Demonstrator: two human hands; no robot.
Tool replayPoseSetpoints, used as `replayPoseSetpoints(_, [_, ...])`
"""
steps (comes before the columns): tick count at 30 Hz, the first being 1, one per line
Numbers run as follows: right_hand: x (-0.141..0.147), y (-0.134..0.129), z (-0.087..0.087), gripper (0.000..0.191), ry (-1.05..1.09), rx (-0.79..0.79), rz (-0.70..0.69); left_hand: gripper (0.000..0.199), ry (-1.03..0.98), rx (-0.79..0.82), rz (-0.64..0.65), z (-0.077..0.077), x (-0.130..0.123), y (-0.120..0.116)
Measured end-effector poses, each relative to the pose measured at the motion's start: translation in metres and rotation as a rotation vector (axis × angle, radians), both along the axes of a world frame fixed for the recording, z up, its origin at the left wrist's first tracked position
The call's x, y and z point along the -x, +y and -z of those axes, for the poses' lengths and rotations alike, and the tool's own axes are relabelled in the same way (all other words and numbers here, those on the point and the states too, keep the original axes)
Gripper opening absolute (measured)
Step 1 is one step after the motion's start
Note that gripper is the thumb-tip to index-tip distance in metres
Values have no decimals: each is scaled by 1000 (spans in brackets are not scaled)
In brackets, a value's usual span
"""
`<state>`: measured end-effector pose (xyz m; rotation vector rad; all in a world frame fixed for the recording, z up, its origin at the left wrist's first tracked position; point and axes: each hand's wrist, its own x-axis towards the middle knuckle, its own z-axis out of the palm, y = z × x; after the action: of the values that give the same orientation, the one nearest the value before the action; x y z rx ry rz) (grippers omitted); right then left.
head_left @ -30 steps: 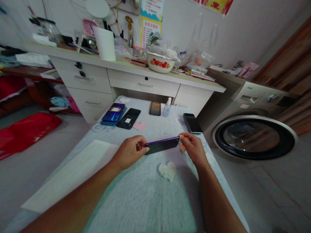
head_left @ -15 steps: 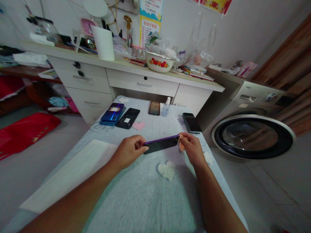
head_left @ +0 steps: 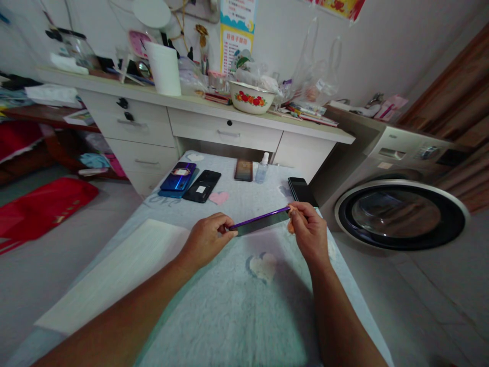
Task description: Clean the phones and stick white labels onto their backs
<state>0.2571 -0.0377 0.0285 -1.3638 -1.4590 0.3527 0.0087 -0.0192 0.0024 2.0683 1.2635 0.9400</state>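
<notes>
Between my two hands a smartphone [head_left: 262,222] with a purple edge is held above the table, its dark screen seen at a steep slant. My left hand [head_left: 209,235] pinches its left end between thumb and fingers. An orange cloth [head_left: 292,224] is bunched in my right hand [head_left: 308,229], whose fingers press it against the phone's right end. Part of the cloth is hidden by the fingers. Just beyond my right hand lies a black phone [head_left: 302,190], its screen up.
At the table's far left lie blue phones [head_left: 178,177] stacked together and a black phone [head_left: 202,186]. A clear spray bottle [head_left: 262,169] stands beside another phone [head_left: 243,170]. A pale board [head_left: 114,272] lies at left. A washing machine [head_left: 397,153] stands at right.
The phone has tilted so less of its screen shows and its purple edge faces me more. My right hand with the cloth has shifted slightly right and up.
</notes>
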Motion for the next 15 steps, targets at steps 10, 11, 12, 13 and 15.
replayPoseSetpoints(10, [10, -9, -11, 16, -213, -282, 33, 5, 85, -54, -33, 4, -8, 2])
replayPoseSetpoints(11, [11, -10, -11, 17, -231, -299, 37, 5, 95, -55, -37, 4, -9, 3])
replayPoseSetpoints(12, [13, -11, -12, 18, -253, -316, 40, 6, 103, -57, -40, 4, -10, 3])
replayPoseSetpoints(13, [15, -12, -14, 19, -276, -333, 41, 6, 108, -62, -42, 5, -10, 3])
replayPoseSetpoints(15, [19, -14, -16, 21, -326, -369, 42, 7, 116, -69, -44, 6, -11, 4])
